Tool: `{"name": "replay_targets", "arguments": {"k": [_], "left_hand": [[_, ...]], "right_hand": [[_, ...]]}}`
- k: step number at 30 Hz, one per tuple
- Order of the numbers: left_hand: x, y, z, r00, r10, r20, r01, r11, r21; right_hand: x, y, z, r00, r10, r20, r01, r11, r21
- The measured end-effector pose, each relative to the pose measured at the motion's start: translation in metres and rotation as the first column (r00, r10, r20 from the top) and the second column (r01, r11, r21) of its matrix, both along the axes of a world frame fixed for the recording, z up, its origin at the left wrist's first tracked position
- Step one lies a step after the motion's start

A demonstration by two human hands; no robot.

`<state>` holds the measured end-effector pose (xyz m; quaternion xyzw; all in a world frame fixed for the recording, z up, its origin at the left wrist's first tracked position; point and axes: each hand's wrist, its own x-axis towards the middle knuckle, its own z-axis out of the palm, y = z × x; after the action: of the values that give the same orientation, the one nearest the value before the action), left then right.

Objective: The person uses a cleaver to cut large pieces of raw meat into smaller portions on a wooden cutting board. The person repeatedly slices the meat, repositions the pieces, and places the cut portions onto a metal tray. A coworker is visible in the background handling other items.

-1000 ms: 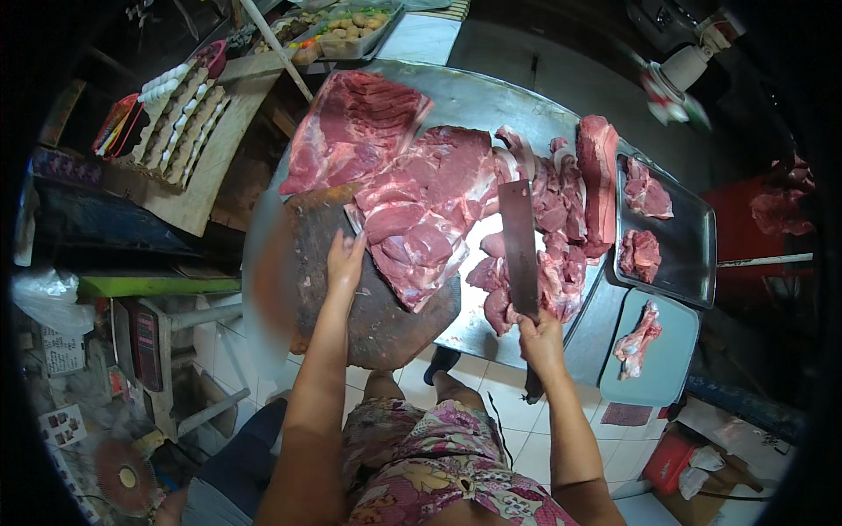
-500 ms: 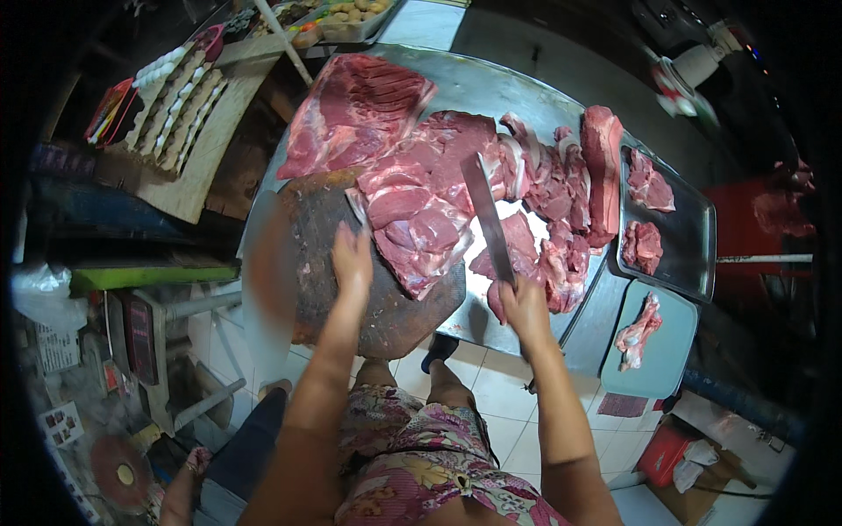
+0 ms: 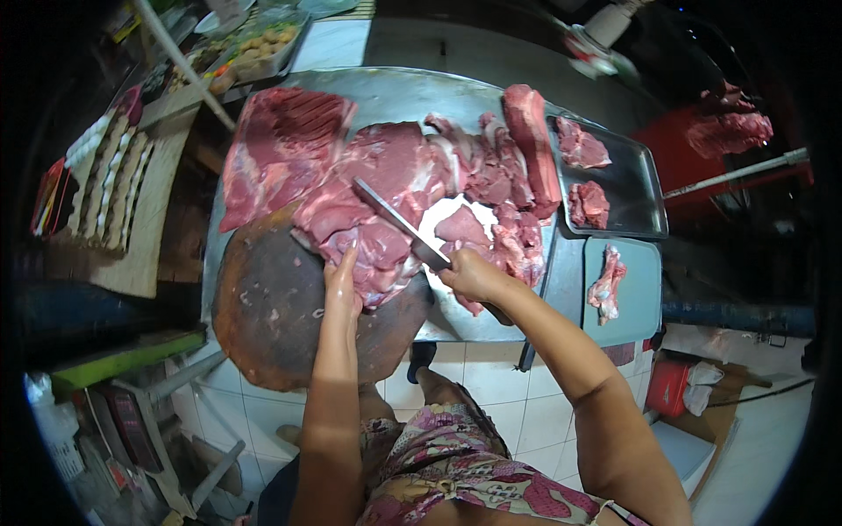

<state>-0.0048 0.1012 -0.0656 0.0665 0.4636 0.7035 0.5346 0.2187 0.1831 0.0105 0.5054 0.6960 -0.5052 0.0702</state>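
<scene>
A large cut of meat (image 3: 351, 230) is being supported partly by the chopping block (image 3: 263, 307), over whose far right edge it is being spread. Its near edge is being touched by the left hand (image 3: 342, 276) above the right part of the block; the fingers are being laid against the meat, but whether it is being pinched cannot be told. By the right hand (image 3: 474, 276), just right of the block, the handle of a cleaver (image 3: 390, 219) is being clasped with the fingers wrapped around it. The blade is being angled across the meat toward the far side of the block; whether contact is being made cannot be told.

Beyond the block, a ribbed slab (image 3: 285, 145) is being carried by the metal counter (image 3: 395, 92). Farther right of the block, a long strip of meat (image 3: 531, 149) is being displayed, then a metal tray (image 3: 630, 186) in which two chunks (image 3: 586, 180) are being held. Right of the block, a meaty bone (image 3: 607, 285) is being borne by a blue-green tray (image 3: 645, 294). Left of the block and beyond it, eggs are being held in stacked cartons (image 3: 114, 188).
</scene>
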Motion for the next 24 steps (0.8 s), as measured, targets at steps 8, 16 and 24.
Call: {"name": "replay_targets", "arguments": {"k": [8, 16, 24], "left_hand": [[-0.074, -0.037, 0.014, 0.995, -0.037, 0.093, 0.032, 0.998, 0.063], [-0.061, -0.105, -0.027, 0.740, -0.314, -0.595, -0.028, 0.870, -0.493], [-0.087, -0.071, -0.004, 0.913, 0.016, 0.408, 0.110, 0.953, -0.283]], "right_hand": [[-0.062, -0.083, -0.006, 0.907, -0.347, -0.239, 0.305, 0.932, -0.196], [-0.068, -0.158, 0.004, 0.867, -0.447, -0.221, 0.480, 0.868, 0.124], [-0.055, -0.201, 0.048, 0.769, -0.592, -0.241, 0.605, 0.796, -0.026]]}}
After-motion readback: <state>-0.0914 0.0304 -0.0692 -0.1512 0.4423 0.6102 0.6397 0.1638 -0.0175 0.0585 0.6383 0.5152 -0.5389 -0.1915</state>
